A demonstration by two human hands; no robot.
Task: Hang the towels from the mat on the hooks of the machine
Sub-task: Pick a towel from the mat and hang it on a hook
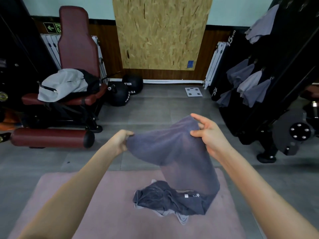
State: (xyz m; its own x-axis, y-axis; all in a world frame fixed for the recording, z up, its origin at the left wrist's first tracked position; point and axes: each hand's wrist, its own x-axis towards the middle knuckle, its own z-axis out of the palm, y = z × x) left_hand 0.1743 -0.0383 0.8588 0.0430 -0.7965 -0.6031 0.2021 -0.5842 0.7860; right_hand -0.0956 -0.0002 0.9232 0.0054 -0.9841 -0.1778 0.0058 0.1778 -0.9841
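1. the left hand (120, 142) pinches one top corner of a dark grey towel (169, 149), with the thumb on top and the fingers curled under.
2. the right hand (209, 135) holds the other top edge between thumb and fingers. some of its fingers stick up loose, so this hold looks weak.
3. the towel is up in the air between both hands, over the pink mat (86, 195). its bottom end hangs down to the pile (169, 202) of more towels on the mat. i cannot tell if it touches the pile.
4. the black machine (284, 75) stands on the right, well apart from the hands. some hung towels (248, 83) are on it already, each on one of its hooks (263, 69).
5. one thing could go wrong: the weak right hold may slip when the towel is carried over. then that side would drop to the floor (155, 104).
6. the low end may also drag on the pile and pull another towel off the mat.
7. the hooks are small and close together. a wide, flat towel may slide off one, or bump a hung towel and knock it down. bunching up a corner first looks safer.
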